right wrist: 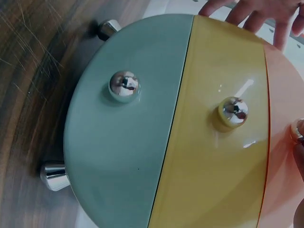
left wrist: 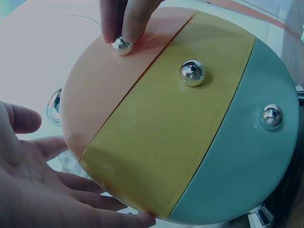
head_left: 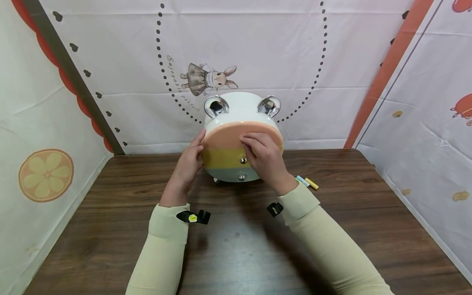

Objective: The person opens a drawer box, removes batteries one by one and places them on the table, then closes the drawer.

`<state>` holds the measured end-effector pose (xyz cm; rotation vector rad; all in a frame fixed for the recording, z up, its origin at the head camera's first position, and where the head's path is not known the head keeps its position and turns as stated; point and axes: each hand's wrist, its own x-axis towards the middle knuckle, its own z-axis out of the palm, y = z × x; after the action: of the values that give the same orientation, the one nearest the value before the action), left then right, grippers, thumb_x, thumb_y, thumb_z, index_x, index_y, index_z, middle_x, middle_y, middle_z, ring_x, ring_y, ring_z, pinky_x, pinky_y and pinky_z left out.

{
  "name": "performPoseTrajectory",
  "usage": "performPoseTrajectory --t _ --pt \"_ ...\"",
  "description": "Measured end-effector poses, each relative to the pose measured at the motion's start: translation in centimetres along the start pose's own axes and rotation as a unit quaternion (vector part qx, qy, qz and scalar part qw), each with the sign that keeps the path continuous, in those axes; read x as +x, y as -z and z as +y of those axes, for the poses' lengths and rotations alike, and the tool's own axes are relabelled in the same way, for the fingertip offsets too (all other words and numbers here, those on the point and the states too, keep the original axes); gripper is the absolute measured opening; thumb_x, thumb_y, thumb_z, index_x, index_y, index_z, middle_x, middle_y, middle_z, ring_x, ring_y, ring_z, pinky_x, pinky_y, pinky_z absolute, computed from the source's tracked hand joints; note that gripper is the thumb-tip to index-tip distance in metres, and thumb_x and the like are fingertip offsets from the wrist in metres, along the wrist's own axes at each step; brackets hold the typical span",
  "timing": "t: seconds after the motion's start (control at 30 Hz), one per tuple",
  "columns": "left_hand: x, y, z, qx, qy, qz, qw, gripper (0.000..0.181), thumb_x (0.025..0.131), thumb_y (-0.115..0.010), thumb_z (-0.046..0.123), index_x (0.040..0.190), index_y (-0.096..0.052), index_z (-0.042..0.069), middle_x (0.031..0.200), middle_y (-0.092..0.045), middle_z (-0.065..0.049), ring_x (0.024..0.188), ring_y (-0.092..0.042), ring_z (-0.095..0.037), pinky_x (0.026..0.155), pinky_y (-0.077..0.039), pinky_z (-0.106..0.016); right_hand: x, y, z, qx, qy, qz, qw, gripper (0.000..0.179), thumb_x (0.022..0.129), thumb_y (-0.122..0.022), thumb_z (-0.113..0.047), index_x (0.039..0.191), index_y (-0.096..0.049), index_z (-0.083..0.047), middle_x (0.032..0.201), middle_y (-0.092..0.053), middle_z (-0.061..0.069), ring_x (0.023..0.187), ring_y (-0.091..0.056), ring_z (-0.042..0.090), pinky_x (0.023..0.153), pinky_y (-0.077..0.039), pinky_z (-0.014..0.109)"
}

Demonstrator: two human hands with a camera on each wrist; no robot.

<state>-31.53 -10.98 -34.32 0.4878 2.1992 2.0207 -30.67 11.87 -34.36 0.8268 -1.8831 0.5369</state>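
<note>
A small round cabinet, shaped like an alarm clock with silver bells on top, stands on the table. Its front has a pink drawer, a yellow drawer and a green drawer, each with a round silver knob. My right hand pinches the pink drawer's knob between thumb and fingertips. Against the cabinet's left side rests my left hand, its fingers spread and fairly straight along the rim. All three drawers look flush with the front.
Several small coloured cylinders, one a yellow cylinder, lie on the table right of the cabinet, partly behind my right wrist. Close behind the cabinet hangs a printed white cloth. The brown wooden table extends toward me.
</note>
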Motion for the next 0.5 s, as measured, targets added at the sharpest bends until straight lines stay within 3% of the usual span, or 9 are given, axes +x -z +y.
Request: performPoseTrajectory --t 0.23,0.5 --pt "0.02 -0.11 0.09 0.01 0.003 0.008 0.9999 0.054 0.102 -0.02 0.024 0.156 -0.017 0.031 0.163 -0.009 0.011 0.149 -0.009 -0.016 0.113 -0.023 -0.06 -0.14 -0.15 0.32 0.004 -0.006 0.004 1.0 0.02 0.084 -0.07 -0.001 0.104 -0.073 -0.001 0.105 -0.071 0.01 0.102 -0.064 0.024 0.094 -0.049 0.031" --pt "0.03 -0.97 -0.16 0.076 0.013 0.107 0.9913 0.049 0.101 -0.044 0.033 0.149 -0.035 0.038 0.156 -0.035 0.002 0.141 -0.035 -0.018 0.112 -0.033 -0.045 -0.68 -0.38 0.49 0.006 -0.011 0.018 0.9998 0.021 0.084 -0.07 -0.001 0.105 -0.073 -0.003 0.107 -0.07 0.01 0.105 -0.063 0.024 0.095 -0.048 0.03"
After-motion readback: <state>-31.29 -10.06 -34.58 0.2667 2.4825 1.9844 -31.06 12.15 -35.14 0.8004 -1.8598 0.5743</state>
